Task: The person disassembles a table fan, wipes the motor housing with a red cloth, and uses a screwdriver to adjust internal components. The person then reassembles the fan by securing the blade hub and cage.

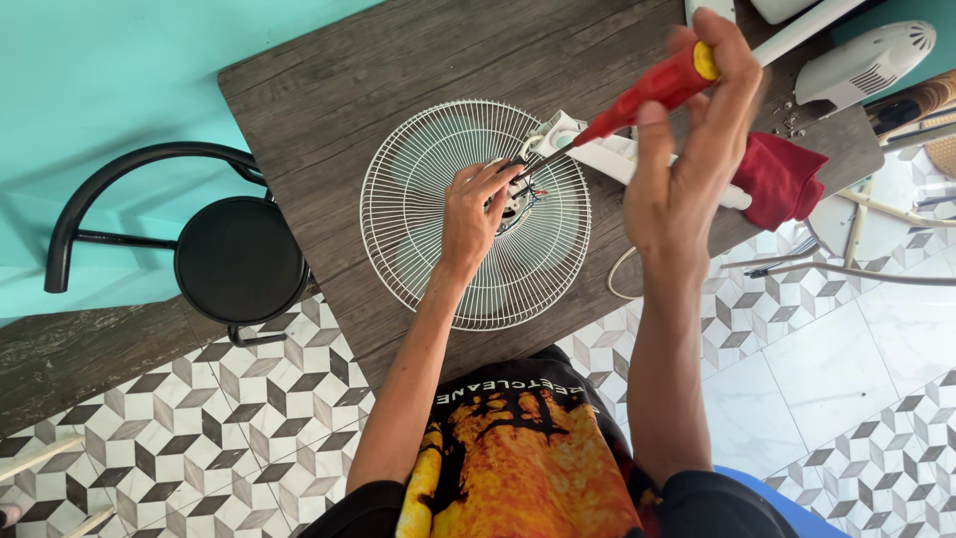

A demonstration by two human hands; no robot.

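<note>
My left hand (pixel 470 214) pinches the small wired part at the hub of the round white wire fan guard (pixel 418 199), flat on the dark wooden table (pixel 329 80), steadying it while my right hand (pixel 687 149) grips the red-handled screwdriver (pixel 647 95), angled in; my fingers hide its tip.

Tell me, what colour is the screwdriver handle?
Red with a yellow end cap, on the screwdriver gripped by the right hand; the head view shows it.
</note>
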